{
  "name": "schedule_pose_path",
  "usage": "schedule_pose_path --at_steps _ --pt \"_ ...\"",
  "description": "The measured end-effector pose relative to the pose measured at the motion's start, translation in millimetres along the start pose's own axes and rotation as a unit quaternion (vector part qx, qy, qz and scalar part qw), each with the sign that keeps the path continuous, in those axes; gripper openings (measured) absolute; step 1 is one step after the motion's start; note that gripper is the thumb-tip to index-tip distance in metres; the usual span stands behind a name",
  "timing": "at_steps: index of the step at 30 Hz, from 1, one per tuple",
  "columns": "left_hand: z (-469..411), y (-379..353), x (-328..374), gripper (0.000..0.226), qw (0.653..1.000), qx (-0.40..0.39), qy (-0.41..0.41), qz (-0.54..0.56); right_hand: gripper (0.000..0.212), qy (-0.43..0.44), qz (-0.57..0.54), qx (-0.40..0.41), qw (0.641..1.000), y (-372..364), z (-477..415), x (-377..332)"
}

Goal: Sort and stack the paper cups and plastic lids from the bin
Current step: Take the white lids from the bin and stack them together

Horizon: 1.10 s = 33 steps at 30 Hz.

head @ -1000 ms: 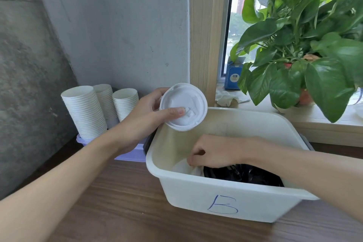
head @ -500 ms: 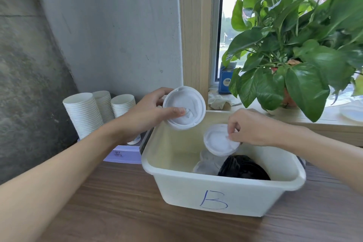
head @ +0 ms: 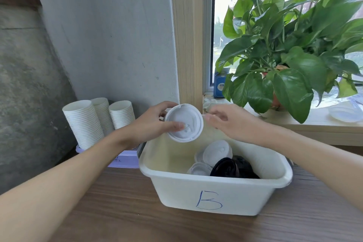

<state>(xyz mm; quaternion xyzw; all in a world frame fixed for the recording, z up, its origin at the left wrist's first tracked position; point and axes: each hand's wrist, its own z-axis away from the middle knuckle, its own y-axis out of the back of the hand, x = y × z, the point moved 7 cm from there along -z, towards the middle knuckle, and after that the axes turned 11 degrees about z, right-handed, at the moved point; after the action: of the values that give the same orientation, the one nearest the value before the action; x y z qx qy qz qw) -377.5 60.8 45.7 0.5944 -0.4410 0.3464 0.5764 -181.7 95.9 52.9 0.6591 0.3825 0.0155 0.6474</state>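
While the left hand (head: 149,124) grips a white plastic lid (head: 186,122) with the thumb on its face, above the back left corner of the bin (head: 176,192) marked B, the right hand (head: 229,122) is just beside the lid's right edge; it is blurred, so I cannot tell if it grasps anything. Inside the bin lie more white lids (head: 216,153) and black lids (head: 224,167). Three stacks of paper cups (head: 84,124) stand left of the bin, which is on the wooden table (head: 117,212)
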Motion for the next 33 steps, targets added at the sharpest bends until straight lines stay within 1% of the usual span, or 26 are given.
schedule_pose_path --at_steps 2,4,6,7,9,13,15,17,19,21,23,27,30,33 --pt "0.3 -4.1 1.0 0.052 1.0 -0.007 -0.001 0.012 0.037 -0.02 -0.149 -0.03 0.988 -6.3 -2.6 -10.7" --pt "0.7 -5.6 -0.2 0.055 1.0 -0.011 -0.002 0.021 0.046 -0.038 -0.259 -0.091 0.961 -18.0 -3.9 -17.0" --pt "1.3 -4.2 -2.9 0.061 1.0 -0.007 0.0 0.019 0.046 -0.052 -0.314 -0.12 0.94 -26.6 -6.3 -17.1" --pt "1.9 -3.7 -5.1 0.064 1.0 -0.006 0.003 0.017 0.045 -0.059 -0.322 -0.124 0.937 -29.7 -8.0 -15.3" --pt "3.2 -4.5 -8.8 0.066 1.0 -0.006 0.007 0.02 0.041 -0.068 -0.316 -0.127 0.938 -33.8 -10.2 -13.5" --pt "4.0 -5.8 -12.3 0.063 0.999 0.001 0.01 0.035 0.034 -0.073 -0.365 -0.139 0.918 -40.3 -11.4 -14.2" --pt "4.1 -7.7 -15.1 0.063 1.0 0.0 0.013 0.028 0.038 -0.074 -0.353 -0.157 0.919 -43.3 -11.9 -13.5" --pt "5.1 -10.2 -18.9 0.066 1.0 -0.001 0.014 0.002 0.041 -0.073 -0.333 -0.177 0.924 -46.5 -12.9 -13.7" --pt "7.0 -8.9 -20.5 0.068 1.0 0.016 0.003 -0.02 0.035 -0.08 -0.32 -0.186 0.926 -49.5 -14.4 -13.8" --pt "9.7 -1.3 -18.1 0.065 0.998 0.044 -0.011 -0.04 0.029 -0.1 -0.312 -0.188 0.926 -54.8 -15.8 -12.1" --pt "13.2 8.0 -15.7 0.065 0.995 0.058 -0.018 -0.074 0.03 -0.129 -0.307 -0.191 0.923 -62.7 -19.2 -8.0" --pt "22.3 14.3 -23.4 0.069 0.992 0.032 -0.005 -0.121 0.034 -0.188 -0.289 -0.22 0.913 -82.3 -24.6 -4.3" --pt "27.9 13.9 -30.9 0.066 0.987 0.005 -0.004 -0.163 0.033 -0.199 -0.271 -0.232 0.913 -94.4 -29.4 -5.5" --pt "29.3 15.6 -35.1 0.076 0.986 -0.011 -0.004 -0.169 0.035 -0.198 -0.247 -0.251 0.915 -104.1 -32.9 -6.7"
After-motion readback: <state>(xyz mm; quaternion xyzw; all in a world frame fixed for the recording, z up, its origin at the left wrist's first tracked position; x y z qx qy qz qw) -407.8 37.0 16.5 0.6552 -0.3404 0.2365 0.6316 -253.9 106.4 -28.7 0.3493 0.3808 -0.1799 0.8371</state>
